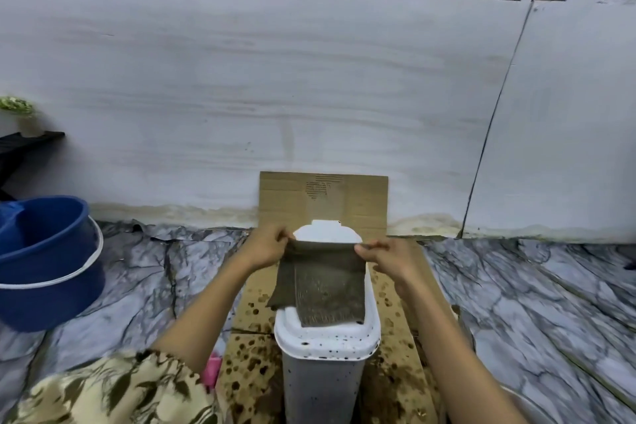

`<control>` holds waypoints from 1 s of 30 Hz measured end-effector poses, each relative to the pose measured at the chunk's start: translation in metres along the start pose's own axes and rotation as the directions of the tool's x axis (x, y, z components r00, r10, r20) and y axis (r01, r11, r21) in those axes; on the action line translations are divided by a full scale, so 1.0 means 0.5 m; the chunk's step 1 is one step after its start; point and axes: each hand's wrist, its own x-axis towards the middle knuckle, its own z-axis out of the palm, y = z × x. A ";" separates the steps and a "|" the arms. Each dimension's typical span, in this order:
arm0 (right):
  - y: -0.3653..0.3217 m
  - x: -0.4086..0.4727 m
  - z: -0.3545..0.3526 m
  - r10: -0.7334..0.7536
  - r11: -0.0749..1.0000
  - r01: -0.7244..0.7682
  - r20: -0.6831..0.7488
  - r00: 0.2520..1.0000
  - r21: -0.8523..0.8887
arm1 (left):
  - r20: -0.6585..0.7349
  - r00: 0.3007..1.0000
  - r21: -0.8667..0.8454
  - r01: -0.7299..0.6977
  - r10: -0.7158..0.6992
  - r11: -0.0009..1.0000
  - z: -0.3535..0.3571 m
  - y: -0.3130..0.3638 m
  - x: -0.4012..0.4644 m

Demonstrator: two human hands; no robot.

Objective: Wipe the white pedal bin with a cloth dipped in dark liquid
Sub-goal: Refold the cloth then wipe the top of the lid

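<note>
The white pedal bin (323,372) stands on cardboard at the lower middle, its lid and front speckled with dark drops. A dark, wet brown cloth (323,286) is stretched above the lid and hangs down over it, its lower edge lying on the lid. My left hand (266,246) pinches the cloth's upper left corner. My right hand (387,256) pinches the upper right corner. The far end of the lid shows white behind the cloth.
Stained cardboard (247,365) covers the marble-patterned floor under the bin, and another sheet (323,200) leans on the white wall. A blue bucket (44,262) with a white handle stands at the left. A pink thing (211,370) peeks out by my left sleeve.
</note>
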 end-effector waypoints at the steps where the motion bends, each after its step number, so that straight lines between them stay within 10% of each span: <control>1: 0.011 -0.008 -0.011 0.003 0.996 0.003 0.068 0.998 -0.090 | 0.077 0.997 0.020 -0.003 0.001 1.000 0.003 -0.016 -0.009; 6: 0.022 -0.032 -0.016 0.032 0.770 0.238 0.408 0.912 -0.592 | 0.440 0.896 0.139 -0.008 -0.055 0.990 0.000 -0.067 -0.072; 9: 0.032 -0.036 0.075 -0.212 0.557 0.492 0.459 0.863 -0.669 | 0.269 0.963 0.089 0.007 -0.031 0.996 0.015 -0.064 -0.078; 13: 0.098 -0.038 0.152 -0.164 0.398 0.615 0.607 0.778 -0.681 | -0.023 0.999 -0.114 -0.027 0.025 0.993 0.065 -0.043 -0.073; 30: 0.136 0.162 0.105 -0.186 0.527 0.325 0.267 0.946 -0.785 | -0.267 0.951 -0.392 0.043 -0.158 0.919 0.243 -0.037 -0.052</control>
